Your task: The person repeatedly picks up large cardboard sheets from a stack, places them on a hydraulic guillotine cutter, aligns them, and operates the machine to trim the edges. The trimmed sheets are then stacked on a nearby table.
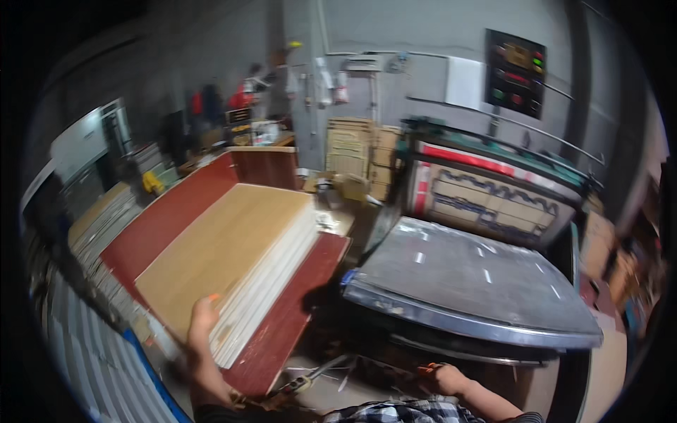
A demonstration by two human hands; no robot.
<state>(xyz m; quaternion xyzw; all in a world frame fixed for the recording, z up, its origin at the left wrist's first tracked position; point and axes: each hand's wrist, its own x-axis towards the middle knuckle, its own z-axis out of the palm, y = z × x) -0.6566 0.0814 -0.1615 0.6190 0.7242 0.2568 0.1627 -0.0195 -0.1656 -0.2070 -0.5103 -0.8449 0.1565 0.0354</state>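
My left hand (203, 321) is over the near end of a stack of flat board sheets (229, 229), brown on top with pale layered edges. Something orange shows at its fingertips; motion smears the fingers, and I cannot tell whether they touch the top sheet. To the right, my right hand (448, 379) is low, in front of a flat-bed press, below the front edge of its grey metal plate (465, 268). Its fingers look curled, also with orange at the tips. Blur hides whether anything is in them.
Behind the plate stands the press's raised panel with a die board (493, 201) of dark curved lines. A control box (516, 74) hangs above. Red-brown boards (190, 201) flank the stack. A handheld control (300, 383) hangs near my waist. Grey corrugated sheets (92, 352) lie at left.
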